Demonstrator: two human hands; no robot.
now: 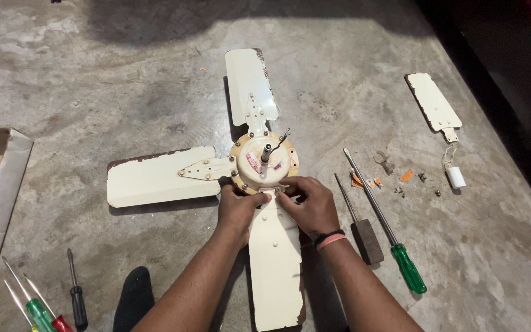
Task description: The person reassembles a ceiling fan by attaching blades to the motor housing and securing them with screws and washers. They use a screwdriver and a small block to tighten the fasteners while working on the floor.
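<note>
Both hands meet at the near edge of the round cream metal motor housing [263, 163] of a dismantled ceiling fan lying on the grey concrete floor [93, 92]. The left hand [236, 209] has its fingers [227, 190] curled narrow against the housing rim, where the nearest long cream metal fan blade [275, 264] joins it. The right hand [311, 206], wearing dark and orange wristbands, has its fingers [289, 187] pinched close together at the same joint; whether they grip a small part there, I cannot tell. Two more cream blades run out from the housing, one to the left of the fingers [155, 177] and one beyond them [250, 83]. Just right of the right-hand fingers lie a wooden-handled tool [357, 224] and a long green-handled screwdriver [383, 224]. Farther right lie small loose screws [416, 184] and a detached cream blade piece [434, 104].
</note>
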